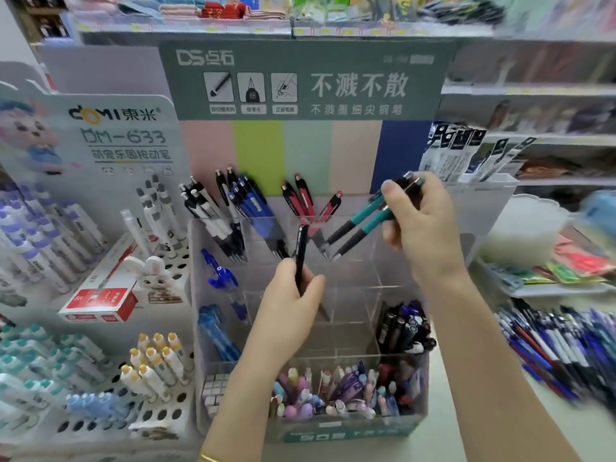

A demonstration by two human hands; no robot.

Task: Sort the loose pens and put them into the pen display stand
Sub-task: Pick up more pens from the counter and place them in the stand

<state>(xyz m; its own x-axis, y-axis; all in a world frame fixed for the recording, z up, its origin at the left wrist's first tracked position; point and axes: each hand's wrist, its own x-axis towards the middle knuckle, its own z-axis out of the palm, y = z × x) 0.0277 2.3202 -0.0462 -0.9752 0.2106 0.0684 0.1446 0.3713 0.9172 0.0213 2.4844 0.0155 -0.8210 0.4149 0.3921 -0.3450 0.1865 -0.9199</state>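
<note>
Left hand (290, 295): fingers curled round one black pen (302, 248), thumb against its side. The pen is near upright, top leaning slightly right, lower end hidden behind the palm. It hangs over the middle of the pen display stand (346, 435)

Right hand (423, 225): pinching two teal pens (363, 221) by their top ends, thumb against fingers. The pens lie side by side, tips angled down-left at the rim of the back row, just right of the red pens (301, 195). Can't tell if the tips touch the acrylic

Stand, head view: clear acrylic with stepped compartments, on the counter (466, 411), green header board (306, 81) rising behind it
- back row, left to right: black-and-white pens (201, 208), blue pens (248, 205), then the red pens
- left column below that: a few translucent blue pens (220, 275), then light blue pens (216, 331)
- right side, lower row: dark pens (405, 325), bunched together
- front trough: mixed pastel pens (333, 388)

Loose pens (560, 345): a pile on the counter at far right, well apart from the stand. Mostly blue and black with some red; motion-blurred, can't count them

Left of the stand: DOMI display (110, 128) with white pens in a hole rack, red box (100, 300) in front of it. Gold bangle (210, 457) on the left wrist at the bottom edge
</note>
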